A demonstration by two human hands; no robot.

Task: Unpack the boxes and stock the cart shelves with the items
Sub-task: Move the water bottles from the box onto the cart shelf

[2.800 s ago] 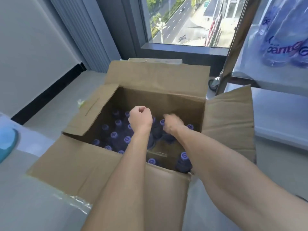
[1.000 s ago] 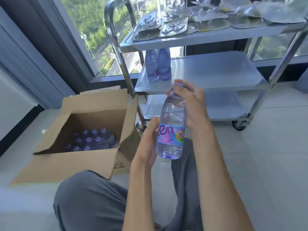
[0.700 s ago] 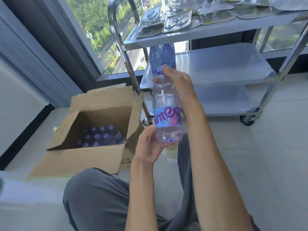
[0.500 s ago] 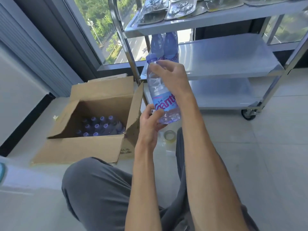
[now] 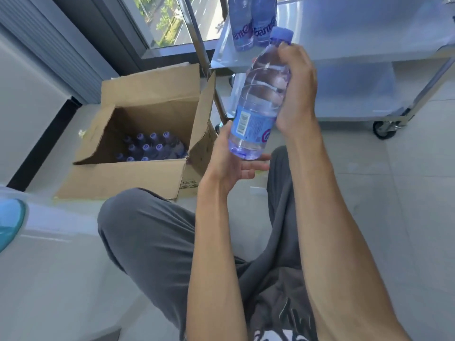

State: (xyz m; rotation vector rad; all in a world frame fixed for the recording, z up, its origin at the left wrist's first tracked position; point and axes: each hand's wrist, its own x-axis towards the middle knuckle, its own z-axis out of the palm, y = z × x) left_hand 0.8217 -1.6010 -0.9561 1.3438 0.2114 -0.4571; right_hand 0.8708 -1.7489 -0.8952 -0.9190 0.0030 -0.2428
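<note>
The steel cart [image 5: 357,52] stands by the window, two bottles [image 5: 253,25] on its middle shelf. Left of the cart, the open cardboard box [image 5: 138,173] holds more bottles. Before the cart, the right hand [image 5: 295,87] grips a tilted water bottle [image 5: 258,102] near its neck; the left hand [image 5: 231,158], fingers relaxed, supports its base.

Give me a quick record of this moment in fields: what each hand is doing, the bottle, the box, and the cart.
right hand: grips the upper body of the water bottle
left hand: fingers open, under the bottle's base
bottle: capped, tilted, label with barcode facing the camera
cardboard box: on the floor, flaps open, capped bottles inside
cart: two bottles standing on a shelf at its left end
</note>
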